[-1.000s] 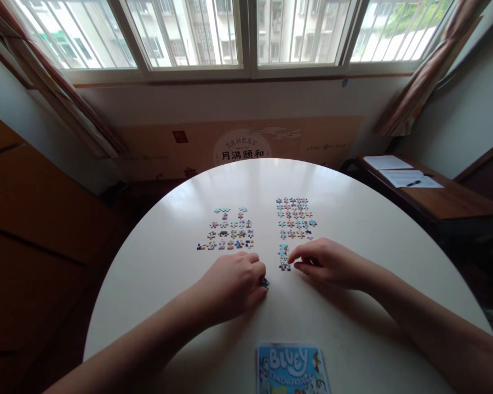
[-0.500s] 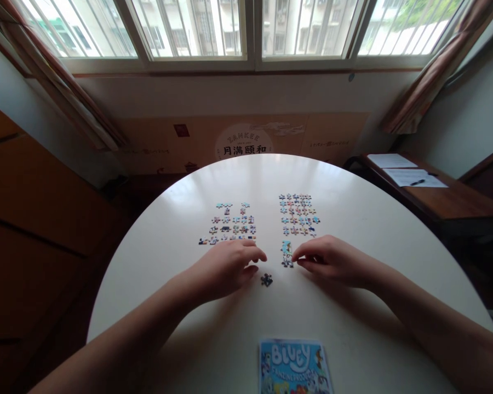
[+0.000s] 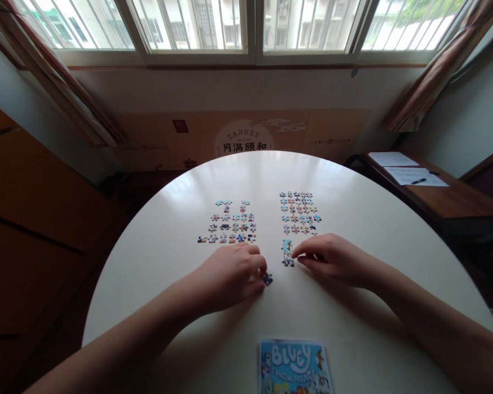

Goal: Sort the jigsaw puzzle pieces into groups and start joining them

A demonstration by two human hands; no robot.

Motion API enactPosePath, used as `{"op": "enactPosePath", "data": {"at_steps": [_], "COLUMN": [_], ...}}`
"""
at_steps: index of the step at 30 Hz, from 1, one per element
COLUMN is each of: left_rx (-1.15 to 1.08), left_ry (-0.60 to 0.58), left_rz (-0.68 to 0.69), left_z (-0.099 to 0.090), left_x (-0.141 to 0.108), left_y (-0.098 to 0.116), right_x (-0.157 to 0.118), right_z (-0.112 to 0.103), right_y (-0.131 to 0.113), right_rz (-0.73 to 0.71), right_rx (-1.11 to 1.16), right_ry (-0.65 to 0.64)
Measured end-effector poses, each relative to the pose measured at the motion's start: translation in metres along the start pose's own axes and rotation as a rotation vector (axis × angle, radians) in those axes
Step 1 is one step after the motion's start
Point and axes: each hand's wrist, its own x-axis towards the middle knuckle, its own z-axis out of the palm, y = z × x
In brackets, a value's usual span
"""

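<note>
My left hand (image 3: 234,273) is at the middle of the white table, with thumb and fingertips closed on the left edge of a small dark puzzle piece (image 3: 267,279). My right hand (image 3: 332,257) has its fingers apart and holds nothing. Its index fingertip touches the right side of a small joined block of puzzle pieces (image 3: 287,254), light blue at the top and dark and white at the bottom. Beyond the hands lie rows of loose pieces, one group on the left (image 3: 235,227) and another on the right (image 3: 298,209).
A blue Bluey picture sheet (image 3: 293,364) lies at the near side of the round table (image 3: 213,355). To the right, a brown desk (image 3: 468,194) bears papers (image 3: 398,159) and a pen (image 3: 418,181). Windows and curtains are behind.
My left hand has moved slightly right and nearer to me, and its fingertips have closed on the dark piece. The right hand has stayed beside the joined pieces.
</note>
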Motion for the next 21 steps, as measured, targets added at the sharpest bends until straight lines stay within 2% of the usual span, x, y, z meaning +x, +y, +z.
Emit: {"op": "enactPosePath", "data": {"at_steps": [5,12,16,21], "left_rx": [-0.001,-0.012,-0.035,-0.071], "left_ry": [0.015,0.093,0.122,0.133], "left_rz": [0.017,0.044,0.013,0.065], "left_z": [0.005,0.017,0.02,0.021], "left_x": [0.001,0.006,0.009,0.009], "left_y": [-0.003,-0.003,-0.001,-0.003], "right_x": [0.0,0.001,0.0,-0.001], "right_z": [0.0,0.001,0.0,-0.001], "right_y": [0.0,-0.001,-0.001,-0.003], "right_rz": [0.023,-0.001,-0.021,-0.038], "right_rx": [0.002,0.0,-0.006,-0.024], "right_ry": [0.005,0.034,0.038,0.045]}}
